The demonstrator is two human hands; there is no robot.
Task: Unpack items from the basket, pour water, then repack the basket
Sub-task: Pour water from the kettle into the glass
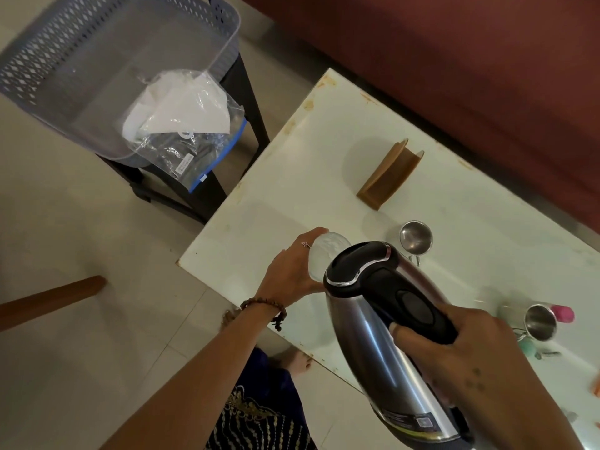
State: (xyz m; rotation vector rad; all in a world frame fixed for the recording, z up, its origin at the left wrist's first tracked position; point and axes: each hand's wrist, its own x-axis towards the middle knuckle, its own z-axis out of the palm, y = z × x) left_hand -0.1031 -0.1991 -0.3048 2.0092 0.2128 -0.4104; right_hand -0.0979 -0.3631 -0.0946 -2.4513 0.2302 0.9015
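head view: pouring stage, unpacking mostly done. right hand point(467, 345) wrapped round tilted kettle point(373, 306) handle; left hand point(292, 274) gripping clear glass point(326, 254) on table point(259, 222). bag point(181, 125) left in basket point(65, 60); repacking ahead.

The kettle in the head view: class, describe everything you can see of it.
The steel electric kettle with a black lid and handle has a shiny brushed-metal body, a chrome band round the lid and a label near its base. It is tilted, its top towards the clear glass that the left hand holds on the white table. The right hand has its grip on the handle. No water is visible.
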